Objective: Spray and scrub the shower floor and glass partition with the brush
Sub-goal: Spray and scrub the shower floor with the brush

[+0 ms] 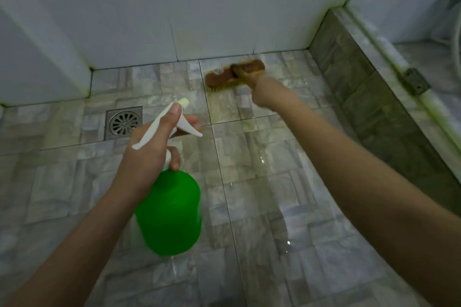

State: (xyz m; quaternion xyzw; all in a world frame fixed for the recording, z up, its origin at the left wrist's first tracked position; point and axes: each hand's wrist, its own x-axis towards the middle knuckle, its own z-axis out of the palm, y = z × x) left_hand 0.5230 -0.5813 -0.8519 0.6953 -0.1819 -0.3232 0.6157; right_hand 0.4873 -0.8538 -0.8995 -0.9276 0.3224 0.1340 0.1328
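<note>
Brush [234, 74] bristles press the wet shower floor [262, 202] by the wall, gripped by the right hand [264, 93], while the left hand [152, 147] clutches a green spray bottle [172, 212].

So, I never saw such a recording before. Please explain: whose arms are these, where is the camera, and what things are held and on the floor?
No machine here: one camera sits on a person's head and looks down, so both arms are that person's own. The left hand grips a green spray bottle by its white top. The right hand holds a brush by its handle, bristles down on the tiled floor, close to the wall. A metal drain is set in the floor at the left. Nearer the camera the floor shines wet.
</note>
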